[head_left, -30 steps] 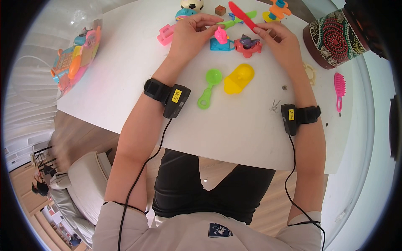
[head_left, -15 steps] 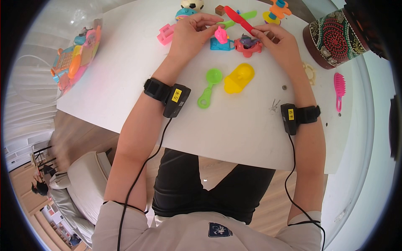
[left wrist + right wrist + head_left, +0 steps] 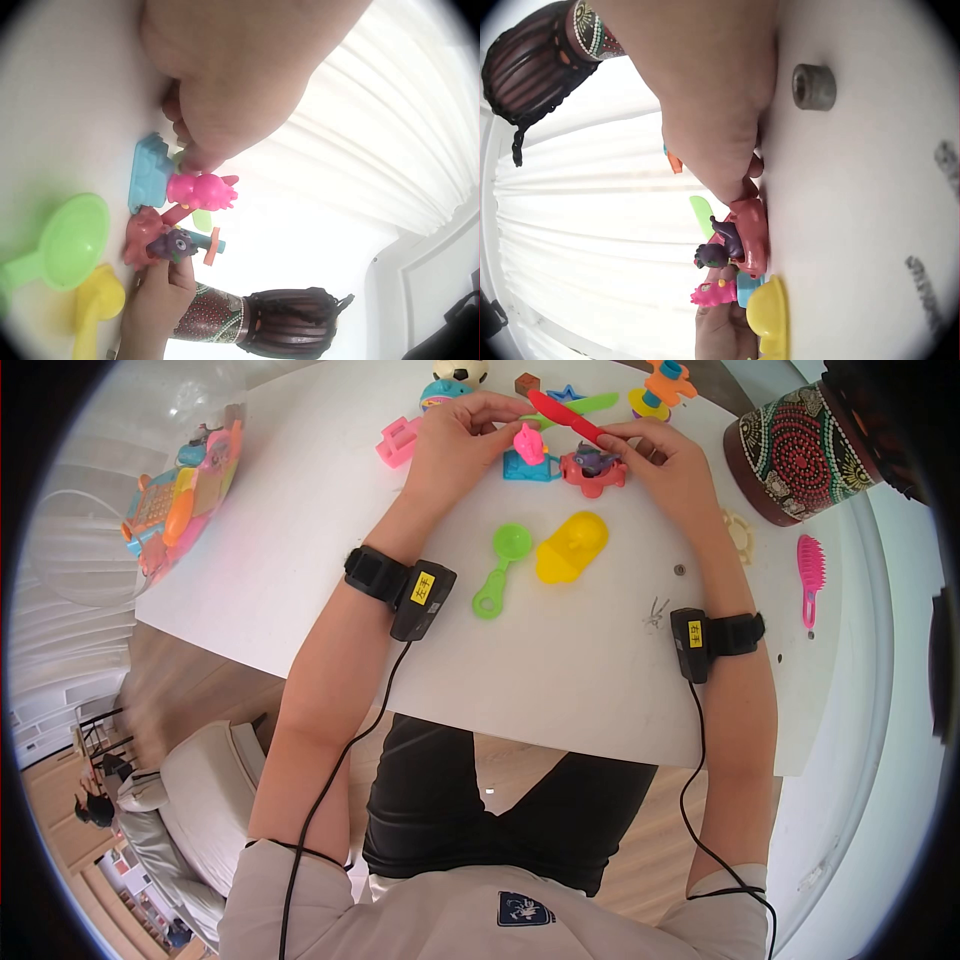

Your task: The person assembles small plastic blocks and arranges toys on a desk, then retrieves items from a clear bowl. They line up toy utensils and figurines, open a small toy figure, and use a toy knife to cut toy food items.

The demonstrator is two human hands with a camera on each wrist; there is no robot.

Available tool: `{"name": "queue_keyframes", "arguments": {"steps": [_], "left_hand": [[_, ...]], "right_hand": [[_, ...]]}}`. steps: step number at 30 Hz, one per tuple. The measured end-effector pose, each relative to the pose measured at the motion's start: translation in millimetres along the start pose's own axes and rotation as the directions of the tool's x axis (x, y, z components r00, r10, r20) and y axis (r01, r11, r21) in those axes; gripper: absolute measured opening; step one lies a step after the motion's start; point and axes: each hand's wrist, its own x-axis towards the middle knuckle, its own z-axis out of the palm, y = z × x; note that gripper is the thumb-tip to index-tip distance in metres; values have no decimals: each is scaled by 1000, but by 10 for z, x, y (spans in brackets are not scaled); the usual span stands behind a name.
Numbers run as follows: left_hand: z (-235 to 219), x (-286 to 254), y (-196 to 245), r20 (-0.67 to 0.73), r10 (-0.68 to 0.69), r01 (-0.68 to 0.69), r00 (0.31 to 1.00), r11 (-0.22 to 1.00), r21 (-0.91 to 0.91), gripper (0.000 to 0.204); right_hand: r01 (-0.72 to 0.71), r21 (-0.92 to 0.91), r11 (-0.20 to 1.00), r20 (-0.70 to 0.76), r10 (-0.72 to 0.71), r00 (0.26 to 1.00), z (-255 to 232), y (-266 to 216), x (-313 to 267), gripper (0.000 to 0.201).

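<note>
My left hand (image 3: 450,445) pinches the near end of a green toy knife (image 3: 597,403) above the far part of the table. The right hand (image 3: 668,460) grips a red toy knife (image 3: 562,415) by its handle, and its blade lies crosswise over the green one in the head view. Just below the hands a pink figure (image 3: 529,445) sits on a blue toy car (image 3: 532,467). Beside it stands a red toy car (image 3: 596,482) carrying a purple figure (image 3: 721,247). The left fingertips are partly hidden behind the pink figure in the left wrist view.
Nearer me lie a green toy scoop (image 3: 510,544) and a yellow toy (image 3: 572,548). A pink brush (image 3: 811,580) and a patterned drum (image 3: 800,455) are at the right. Behind the hands are a brown cube (image 3: 527,384), a blue star (image 3: 567,393) and an orange-topped toy (image 3: 668,382).
The red knife's blade has swung toward me and left, further across the green knife. The blue star behind shows more fully. My left hand has hardly moved.
</note>
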Motion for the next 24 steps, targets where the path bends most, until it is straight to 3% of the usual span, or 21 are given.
{"name": "queue_keyframes", "arguments": {"steps": [10,24], "left_hand": [[-10,-3,50,42,-42,38,998,996,84,23],[7,-8,30,32,-36,35,999,999,28,26]], "right_hand": [[9,-6,1000,-30,-9,1000,-2,-29,-1,19],[-12,13,1000,-23,12,1000,-2,22,8,17]]}}
